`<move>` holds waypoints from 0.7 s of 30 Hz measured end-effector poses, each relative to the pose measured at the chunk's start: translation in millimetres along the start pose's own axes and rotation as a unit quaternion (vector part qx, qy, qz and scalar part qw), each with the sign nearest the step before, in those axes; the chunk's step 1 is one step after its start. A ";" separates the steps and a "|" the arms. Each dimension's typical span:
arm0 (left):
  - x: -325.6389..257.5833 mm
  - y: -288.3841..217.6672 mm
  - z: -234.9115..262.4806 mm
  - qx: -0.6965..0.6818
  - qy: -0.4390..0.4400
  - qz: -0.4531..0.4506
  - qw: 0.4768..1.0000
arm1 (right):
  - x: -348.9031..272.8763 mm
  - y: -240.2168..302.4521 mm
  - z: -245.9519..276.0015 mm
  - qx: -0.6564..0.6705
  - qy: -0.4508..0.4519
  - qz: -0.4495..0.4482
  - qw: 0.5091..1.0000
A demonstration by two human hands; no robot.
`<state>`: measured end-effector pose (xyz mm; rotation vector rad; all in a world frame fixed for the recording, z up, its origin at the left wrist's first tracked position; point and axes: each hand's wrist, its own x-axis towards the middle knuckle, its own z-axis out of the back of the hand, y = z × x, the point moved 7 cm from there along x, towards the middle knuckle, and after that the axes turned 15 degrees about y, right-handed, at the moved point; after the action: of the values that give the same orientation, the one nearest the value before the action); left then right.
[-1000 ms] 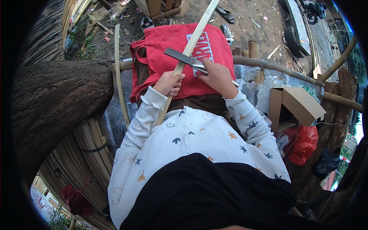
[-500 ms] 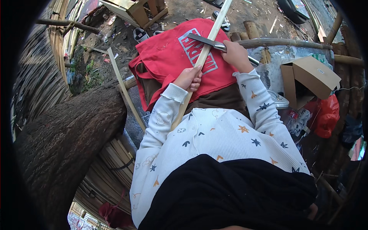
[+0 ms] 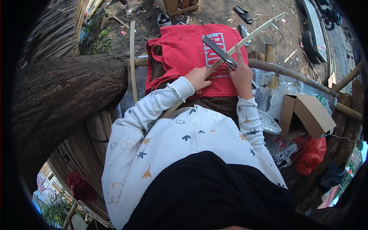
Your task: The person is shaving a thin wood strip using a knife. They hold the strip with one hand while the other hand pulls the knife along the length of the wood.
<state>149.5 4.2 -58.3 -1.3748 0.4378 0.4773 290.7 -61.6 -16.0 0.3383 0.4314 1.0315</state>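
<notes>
My left hand is closed around a long pale bamboo strip, which slants from my waist up to the far right. In my right hand is a knife, its dark blade lying across the strip just beyond my left hand. The right index finger stretches out along the strip while the other fingers wrap the knife's handle, whose end shows below the hand. Under both hands a red cloth bag with straps and a pale print covers my lap.
Another bamboo strip leans at the left, beside a thick tree trunk. A bamboo pole edges the seat. To the right are an open cardboard box, a red plastic bag and a metal lid-like item. Footwear lies on the ground ahead.
The held strip has swung so its far end points more to the right. The knife blade has turned steeper, and the right index finger has straightened. The whole view has shifted.
</notes>
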 end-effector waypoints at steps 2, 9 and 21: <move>1.1 6.1 8.0 0.027 -0.006 0.029 0.999 | 9.0 16.6 -6.5 -0.019 0.039 0.080 0.996; -39.1 16.4 39.6 0.234 -0.083 0.100 0.964 | 34.1 62.8 -21.8 -0.077 0.064 0.261 0.960; -127.3 79.6 -4.9 -0.508 -0.286 -0.206 0.786 | 46.1 82.6 11.7 0.032 0.102 0.256 0.961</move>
<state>-0.6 1.2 -53.2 -2.1629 -0.7492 0.7737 255.1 17.3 24.0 0.4147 0.5811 1.5695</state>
